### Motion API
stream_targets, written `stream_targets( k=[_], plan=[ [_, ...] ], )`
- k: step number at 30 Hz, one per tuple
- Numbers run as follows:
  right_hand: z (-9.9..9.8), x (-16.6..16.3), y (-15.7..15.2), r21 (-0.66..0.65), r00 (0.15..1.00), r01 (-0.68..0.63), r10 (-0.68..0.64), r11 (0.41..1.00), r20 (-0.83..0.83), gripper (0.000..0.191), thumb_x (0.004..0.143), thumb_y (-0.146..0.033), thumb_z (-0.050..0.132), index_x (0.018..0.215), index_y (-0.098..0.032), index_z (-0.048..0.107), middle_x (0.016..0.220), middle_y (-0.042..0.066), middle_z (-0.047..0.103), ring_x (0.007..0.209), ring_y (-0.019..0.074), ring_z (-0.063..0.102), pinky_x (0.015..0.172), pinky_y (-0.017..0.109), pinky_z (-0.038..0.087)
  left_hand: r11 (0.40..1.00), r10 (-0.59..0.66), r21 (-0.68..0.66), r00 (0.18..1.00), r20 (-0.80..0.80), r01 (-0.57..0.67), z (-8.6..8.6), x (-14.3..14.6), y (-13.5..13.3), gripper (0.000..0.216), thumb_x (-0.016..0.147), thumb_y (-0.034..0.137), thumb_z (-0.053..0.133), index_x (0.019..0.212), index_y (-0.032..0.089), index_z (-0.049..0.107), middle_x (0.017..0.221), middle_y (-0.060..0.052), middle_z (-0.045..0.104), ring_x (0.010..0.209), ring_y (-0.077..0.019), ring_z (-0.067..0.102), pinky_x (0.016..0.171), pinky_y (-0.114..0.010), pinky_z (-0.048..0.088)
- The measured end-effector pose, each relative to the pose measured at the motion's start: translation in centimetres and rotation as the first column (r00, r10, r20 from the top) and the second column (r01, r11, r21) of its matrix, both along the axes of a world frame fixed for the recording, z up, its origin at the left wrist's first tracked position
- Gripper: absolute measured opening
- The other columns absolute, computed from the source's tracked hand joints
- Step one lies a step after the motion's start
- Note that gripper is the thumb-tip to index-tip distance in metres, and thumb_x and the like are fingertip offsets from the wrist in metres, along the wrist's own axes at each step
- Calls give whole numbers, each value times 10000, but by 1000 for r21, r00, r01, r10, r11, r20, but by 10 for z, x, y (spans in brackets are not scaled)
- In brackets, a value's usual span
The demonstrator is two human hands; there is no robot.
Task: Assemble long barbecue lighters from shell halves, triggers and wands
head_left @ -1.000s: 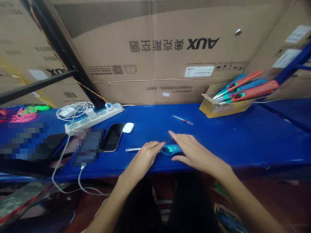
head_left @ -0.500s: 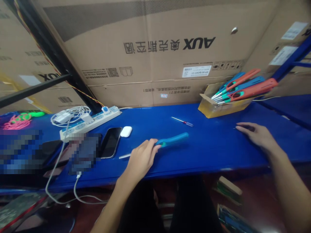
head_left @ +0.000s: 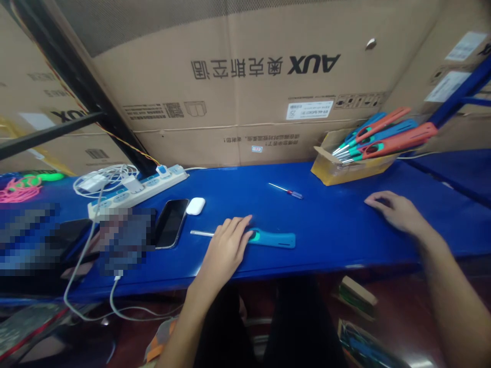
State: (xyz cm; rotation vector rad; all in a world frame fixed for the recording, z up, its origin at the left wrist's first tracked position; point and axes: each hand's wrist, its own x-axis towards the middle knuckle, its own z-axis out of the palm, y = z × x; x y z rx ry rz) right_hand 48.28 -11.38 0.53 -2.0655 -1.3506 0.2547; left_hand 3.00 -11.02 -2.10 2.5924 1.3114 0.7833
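A blue gas lighter with a green trigger and a long metal tube lies flat on the blue table. My left hand rests across its middle, with the fingers stretched out over it and part of the tube hidden below. Well to the right, my right hand is low at the table, its fingers bent and the tips together; whatever they may hold is too small to make out. Between the hands, further back, lies a small screwdriver with a clear handle.
An open carton at the back right holds several orange and blue lighters. To the left are a white earphone case, a phone and a power strip with tangled cables. Large cardboard boxes stand behind the table.
The lighter, tilted and blurred before, now lies flat, and my left fingers have straightened over it. My right hand has shifted slightly left, and the thin thing at its fingertips no longer shows.
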Motion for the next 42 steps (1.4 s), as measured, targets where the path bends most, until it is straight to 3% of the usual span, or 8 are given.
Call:
stream_targets(
  k=[2,4,8,11,17,22,35,42],
  plan=[
    [-4,-30,-8,95,995,-41,49,995,-83,211,891,-379,697,862,-173,726,807,93,730,685,181,604,709,345,470,999,-13,-41,1000,18,14,2,0,-2,357,1099,343,414,1428,235,500,1308,-88,640,1169,-241,592,982,-422,471],
    [-7,-73,-16,217,949,-188,234,958,-210,313,891,-512,675,922,-202,701,855,70,724,710,180,611,657,308,474,996,-42,-71,999,33,44,5,0,-4,339,1085,394,446,1377,245,535,1306,-76,640,1173,-240,591,983,-415,470],
    [-7,-157,-26,185,841,-466,498,865,-213,284,947,-502,612,918,-226,674,837,26,677,725,170,591,654,289,474,993,-82,-79,996,37,85,7,-1,-4,294,1054,414,519,1275,240,607,1257,-58,654,1134,-236,593,967,-410,471],
    [-9,-186,-23,167,775,-581,604,797,-185,235,993,-440,565,951,-235,672,852,18,672,740,173,594,680,301,479,995,-61,-80,997,53,65,6,-1,-3,270,1057,378,524,1267,234,616,1261,-56,650,1139,-231,588,998,-419,458],
    [-21,-182,-21,250,747,-634,663,731,-45,175,1023,-307,542,989,-243,702,1042,47,703,963,198,665,876,331,517,993,-29,-112,997,77,38,4,1,-1,257,1045,373,552,1251,237,624,1268,-48,647,1155,-233,592,1020,-425,449],
    [-21,-184,-20,288,733,-661,678,693,54,172,1020,-254,549,983,-245,717,1037,47,723,977,202,681,890,336,529,993,-19,-111,997,81,28,4,2,-1,256,1042,373,558,1247,232,620,1268,-54,647,1157,-238,589,1016,-431,449],
    [-22,-188,-18,288,722,-685,677,669,144,160,1005,-195,565,977,-230,719,993,45,744,941,201,686,853,330,539,994,-20,-109,996,83,29,4,3,0,252,1038,377,565,1242,240,619,1267,-61,652,1156,-247,600,1026,-453,450],
    [-21,-187,-23,247,758,-651,629,717,171,180,1008,-236,562,1000,-238,742,1017,62,724,956,221,669,825,355,547,994,-21,-103,996,85,30,3,2,0,256,1036,380,566,1240,234,616,1260,-58,653,1143,-243,598,1016,-442,454]
  ],
)
